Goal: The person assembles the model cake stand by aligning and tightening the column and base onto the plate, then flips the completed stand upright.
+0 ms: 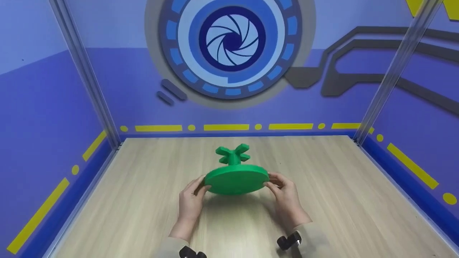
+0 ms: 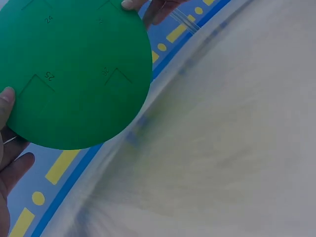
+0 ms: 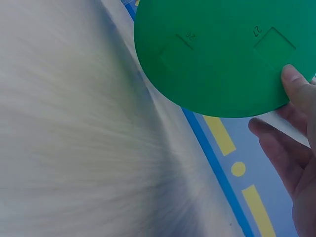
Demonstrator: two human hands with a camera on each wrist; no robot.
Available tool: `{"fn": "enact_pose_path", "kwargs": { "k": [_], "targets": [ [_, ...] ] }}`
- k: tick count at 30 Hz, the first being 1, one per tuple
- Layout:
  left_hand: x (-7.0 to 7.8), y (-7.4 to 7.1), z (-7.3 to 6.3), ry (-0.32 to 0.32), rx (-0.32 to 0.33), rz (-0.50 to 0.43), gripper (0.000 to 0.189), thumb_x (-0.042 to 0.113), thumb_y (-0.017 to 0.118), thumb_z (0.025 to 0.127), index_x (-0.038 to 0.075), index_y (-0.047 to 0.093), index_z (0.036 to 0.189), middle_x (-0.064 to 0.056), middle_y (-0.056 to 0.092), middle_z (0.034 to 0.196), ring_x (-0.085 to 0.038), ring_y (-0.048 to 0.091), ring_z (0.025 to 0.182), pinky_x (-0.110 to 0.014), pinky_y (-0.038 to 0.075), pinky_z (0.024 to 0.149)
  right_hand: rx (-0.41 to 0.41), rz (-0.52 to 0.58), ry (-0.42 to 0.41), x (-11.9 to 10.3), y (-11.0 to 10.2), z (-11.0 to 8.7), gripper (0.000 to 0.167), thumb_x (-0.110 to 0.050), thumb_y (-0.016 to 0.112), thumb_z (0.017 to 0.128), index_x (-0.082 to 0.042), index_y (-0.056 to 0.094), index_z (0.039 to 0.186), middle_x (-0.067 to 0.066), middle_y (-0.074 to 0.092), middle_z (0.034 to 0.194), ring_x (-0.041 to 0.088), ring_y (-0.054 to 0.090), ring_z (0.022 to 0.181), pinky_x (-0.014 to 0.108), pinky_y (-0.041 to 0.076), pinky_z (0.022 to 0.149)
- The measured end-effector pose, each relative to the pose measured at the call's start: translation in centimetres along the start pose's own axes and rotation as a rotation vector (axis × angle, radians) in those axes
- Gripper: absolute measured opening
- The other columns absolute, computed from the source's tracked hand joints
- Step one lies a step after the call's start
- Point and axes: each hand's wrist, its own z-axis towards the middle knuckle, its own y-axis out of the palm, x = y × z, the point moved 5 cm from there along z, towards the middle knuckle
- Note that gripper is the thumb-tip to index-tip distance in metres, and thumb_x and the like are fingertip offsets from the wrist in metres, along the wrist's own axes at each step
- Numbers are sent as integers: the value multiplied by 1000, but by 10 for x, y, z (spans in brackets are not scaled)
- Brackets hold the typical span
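A green round disc (image 1: 236,182) is held above the wooden tabletop, tilted so that its flat face is turned toward me. From its far side rises a green stem (image 1: 234,157) with several short prongs spreading at the end. My left hand (image 1: 192,199) pinches the disc's left edge, thumb on the near face. At the opposite edge my right hand (image 1: 287,195) pinches it the same way. In the wrist views, small engraved numbers and faint square outlines mark the face (image 2: 81,98). The right thumb (image 3: 296,84) presses beside one such square.
Under the disc lies a light wooden tabletop (image 1: 143,172). Blue printed panels with yellow dashes form the back wall (image 1: 118,89) and both sides. Metal posts stand at the back left (image 1: 86,71) and back right (image 1: 394,71) corners.
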Motion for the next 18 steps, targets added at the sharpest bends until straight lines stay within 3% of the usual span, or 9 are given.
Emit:
{"fn": "enact_pose_path", "kwargs": {
  "k": [7, 12, 15, 18],
  "targets": [
    [10, -2, 3, -46, 41, -75, 40, 17, 76, 92, 11, 72, 131, -7, 76, 114, -23, 74, 109, -20, 61, 87, -14, 21, -19, -9, -1, 2, 33, -9, 73, 95, -15, 70, 127, 9, 72, 114, 11, 75, 93, 22, 60, 77],
    [14, -2, 8, -69, 83, -149, 42, 13, 78, 89, 11, 72, 131, -13, 77, 108, -9, 75, 94, -21, 63, 75, 0, -6, -32, -16, -3, 5, 36, -13, 73, 95, -13, 69, 131, 11, 73, 110, 10, 75, 86, 22, 59, 69],
    [17, -2, 13, -95, 77, -183, 42, 9, 78, 89, 9, 71, 131, -17, 76, 109, -5, 75, 89, -23, 64, 73, 5, -18, -41, -19, -5, 7, 37, -12, 73, 95, -10, 69, 132, 12, 74, 107, 8, 74, 81, 21, 59, 65],
    [23, -3, 20, -119, 41, -180, 43, 6, 77, 90, 6, 69, 132, -21, 75, 115, -10, 76, 91, -26, 65, 72, 1, -23, -47, -23, -7, 12, 38, -11, 73, 95, -8, 69, 132, 13, 75, 103, 7, 73, 75, 21, 58, 62]
  ]
}}
